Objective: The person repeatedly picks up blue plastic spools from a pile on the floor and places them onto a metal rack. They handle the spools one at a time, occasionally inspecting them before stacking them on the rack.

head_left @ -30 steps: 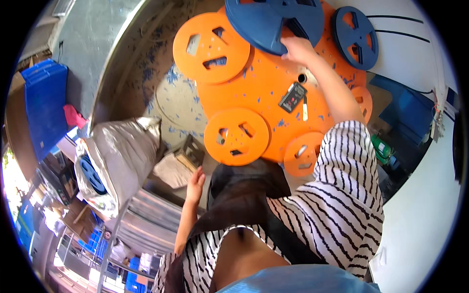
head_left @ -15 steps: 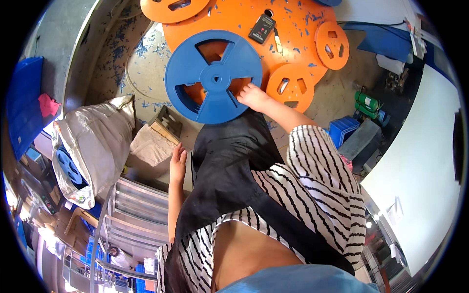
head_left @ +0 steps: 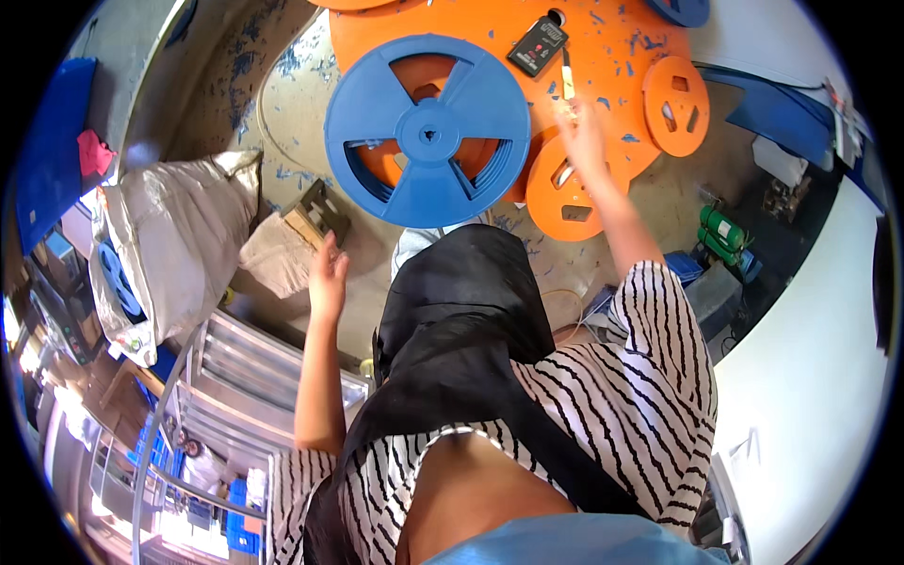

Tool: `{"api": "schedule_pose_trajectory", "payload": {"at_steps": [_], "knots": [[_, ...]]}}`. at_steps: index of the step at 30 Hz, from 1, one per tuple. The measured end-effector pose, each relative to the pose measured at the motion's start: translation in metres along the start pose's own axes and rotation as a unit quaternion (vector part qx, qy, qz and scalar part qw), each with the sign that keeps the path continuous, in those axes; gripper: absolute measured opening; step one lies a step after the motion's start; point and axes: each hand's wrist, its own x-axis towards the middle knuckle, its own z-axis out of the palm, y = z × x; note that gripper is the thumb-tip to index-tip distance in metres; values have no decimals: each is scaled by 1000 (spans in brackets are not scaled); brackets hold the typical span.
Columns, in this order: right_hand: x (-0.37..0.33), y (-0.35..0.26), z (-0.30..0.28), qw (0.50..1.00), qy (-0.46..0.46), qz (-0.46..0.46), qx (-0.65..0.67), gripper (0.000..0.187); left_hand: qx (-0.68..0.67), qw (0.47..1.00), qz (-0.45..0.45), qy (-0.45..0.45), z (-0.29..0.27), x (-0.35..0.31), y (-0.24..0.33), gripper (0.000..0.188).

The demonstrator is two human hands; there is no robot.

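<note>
A large blue reel (head_left: 430, 179) with cut-out windows lies on the orange round table (head_left: 603, 66) in front of me. To its right, my right hand (head_left: 586, 141) reaches over the table, blurred by motion. Its fingertips are at the near end of a slim knife (head_left: 567, 80) with a pale yellow handle; whether they grip it does not show. A black box-shaped device (head_left: 538, 44) lies just left of the knife. My left hand (head_left: 327, 278) hangs in the air at my left side, fingers apart and holding nothing.
Smaller orange discs (head_left: 676, 105) with slots sit at the table's right edge. Blue scraps litter table and floor. At left stand a large pale sack (head_left: 188, 254) with a blue reel inside, a wooden box (head_left: 315, 217) and a metal rack (head_left: 254, 372). Green cylinders (head_left: 722, 231) lie at right.
My right hand has left the blue reel's rim and moved right and forward to the knife. My left hand has risen slightly. The view has shifted a little.
</note>
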Motion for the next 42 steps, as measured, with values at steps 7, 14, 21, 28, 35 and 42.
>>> {"api": "schedule_pose_trajectory", "payload": {"at_steps": [7, 14, 21, 28, 35, 42], "knots": [[96, 60, 57, 953, 86, 160, -244, 48, 130, 969, 144, 152, 48, 103, 101, 94], [110, 114, 57, 967, 18, 248, -56, 31, 194, 961, -69, 183, 64, 105, 114, 86], [19, 44, 13, 889, 165, 215, 370, 14, 221, 949, -44, 219, 57, 93, 100, 74], [-85, -85, 12, 753, 27, 223, 619, 16, 11, 988, -76, 131, 36, 46, 87, 59], [-123, -173, -21, 719, -29, 221, 659, 23, -156, 972, -36, 169, 26, -38, 56, 63], [-180, -263, -43, 750, -91, 35, 654, 17, -295, 932, 22, 211, -9, -145, 2, 63]]}}
